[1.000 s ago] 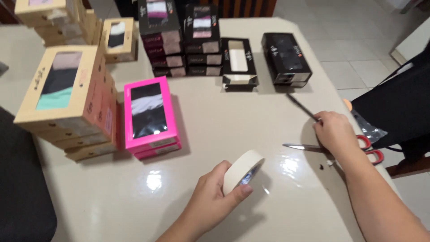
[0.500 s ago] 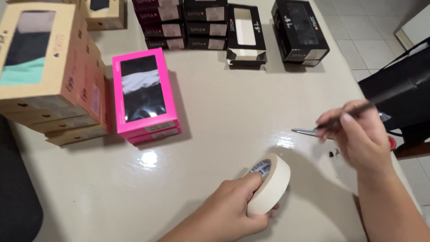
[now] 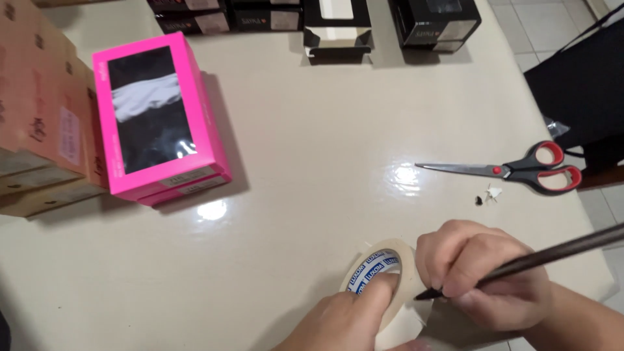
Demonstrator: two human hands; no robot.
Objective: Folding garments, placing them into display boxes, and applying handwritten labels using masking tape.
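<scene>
While the left hand (image 3: 351, 318) holds the tape roll (image 3: 383, 286) on the table (image 3: 312, 169), the right hand (image 3: 484, 276) brings a dark pen (image 3: 539, 257) up to it.

With a finger poked into its hole, the left hand grips the roll, which stands on its edge near the table's front. The right hand is closed tight around the pen and sits just beside the roll, on its right. The pen's long body slants up and away to the right, and its tip touches the roll's side. Red-handled scissors (image 3: 513, 172) lie farther back, and a pink box (image 3: 156, 117) sits well apart on the left.
</scene>
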